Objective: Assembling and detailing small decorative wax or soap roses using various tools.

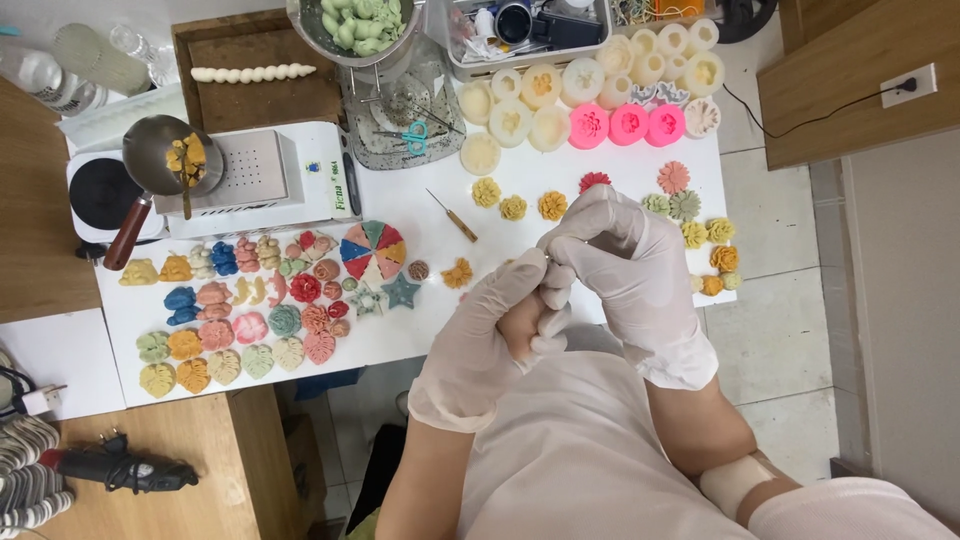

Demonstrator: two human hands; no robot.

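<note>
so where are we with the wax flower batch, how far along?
Done, apparently: many coloured wax flowers and leaves laid out on the white table, more by the right edge. In hand: both gloved hands, left and right, meet around something small, hidden. Left: the white and pink silicone moulds; whether they are still filled can't be told.

My bench (pixel 420 240) is a white top stretching away beyond my grip and off to its left, evenly lit with soft, short shadows. Past the bench's right edge lies a floor of pale tiles (pixel 770 330) with thin dark joints. Further right stands a wooden cabinet (pixel 850 80) carrying a white wall socket (pixel 910 85), a black cord trailing from it. Left of my grip, a brown wooden surface (pixel 40 220) butts against the bench. Below and left of my grip sits a lighter wooden table (pixel 210 470), and a wooden board (pixel 260 65) lies at the far edge.
</note>
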